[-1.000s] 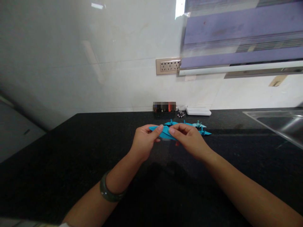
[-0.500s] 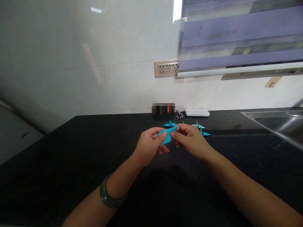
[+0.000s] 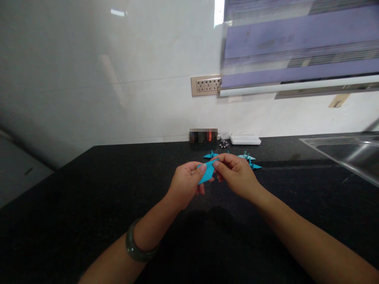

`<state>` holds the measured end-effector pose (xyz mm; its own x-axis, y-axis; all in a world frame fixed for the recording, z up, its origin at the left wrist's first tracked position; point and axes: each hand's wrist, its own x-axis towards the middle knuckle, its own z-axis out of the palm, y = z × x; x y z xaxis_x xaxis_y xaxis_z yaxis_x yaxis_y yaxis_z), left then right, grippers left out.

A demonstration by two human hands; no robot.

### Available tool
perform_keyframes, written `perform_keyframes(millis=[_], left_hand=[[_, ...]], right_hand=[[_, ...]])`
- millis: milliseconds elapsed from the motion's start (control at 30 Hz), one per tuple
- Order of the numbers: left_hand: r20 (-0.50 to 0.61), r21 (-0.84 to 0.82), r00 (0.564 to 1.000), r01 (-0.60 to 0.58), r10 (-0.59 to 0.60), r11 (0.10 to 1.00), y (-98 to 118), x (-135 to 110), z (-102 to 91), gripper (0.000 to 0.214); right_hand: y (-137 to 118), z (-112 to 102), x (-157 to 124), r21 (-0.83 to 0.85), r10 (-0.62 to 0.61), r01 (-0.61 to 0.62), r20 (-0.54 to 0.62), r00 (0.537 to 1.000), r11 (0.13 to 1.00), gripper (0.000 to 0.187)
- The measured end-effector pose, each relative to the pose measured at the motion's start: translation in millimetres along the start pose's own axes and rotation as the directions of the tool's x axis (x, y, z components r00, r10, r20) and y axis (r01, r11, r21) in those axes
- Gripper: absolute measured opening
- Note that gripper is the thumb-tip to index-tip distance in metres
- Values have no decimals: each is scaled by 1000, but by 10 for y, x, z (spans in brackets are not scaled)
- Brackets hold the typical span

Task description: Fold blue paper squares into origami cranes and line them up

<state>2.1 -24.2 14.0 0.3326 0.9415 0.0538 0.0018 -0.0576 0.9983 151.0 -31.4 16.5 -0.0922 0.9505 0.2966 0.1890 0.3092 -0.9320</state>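
Note:
Both hands hold one piece of folded blue paper (image 3: 206, 174) above the dark countertop. My left hand (image 3: 186, 180) pinches its left side, thumb on top and fingers underneath. At the upper right edge, my right hand (image 3: 235, 171) grips the paper between thumb and fingertips, hiding that corner. Just behind the hands stand several folded paper cranes; a blue crane (image 3: 211, 155) is at the left, and a paler crane (image 3: 246, 156) and another blue crane (image 3: 255, 166) are behind my right hand, partly covered by it.
Against the tiled wall lie a dark box (image 3: 203, 136) with blurred print, a small beaded-looking item (image 3: 224, 144) and a white case (image 3: 245, 140). A steel sink (image 3: 349, 152) is set into the black countertop (image 3: 89, 189) at right. Sockets (image 3: 206, 85) and a purple blind (image 3: 296, 39) are above.
My right thumb and fingers have shifted slightly along the paper's upper edge, covering more of its pointed corner. My left hand keeps its pinch. The whole view has shifted a little.

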Motion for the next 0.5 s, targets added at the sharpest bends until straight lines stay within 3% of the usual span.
perform_keyframes(millis=[500], left_hand=[[-33,65,999,26,-24,998,25,-2,-4,27]], right_hand=[[40,-2,9,187,51,-58,44,998,981,18]])
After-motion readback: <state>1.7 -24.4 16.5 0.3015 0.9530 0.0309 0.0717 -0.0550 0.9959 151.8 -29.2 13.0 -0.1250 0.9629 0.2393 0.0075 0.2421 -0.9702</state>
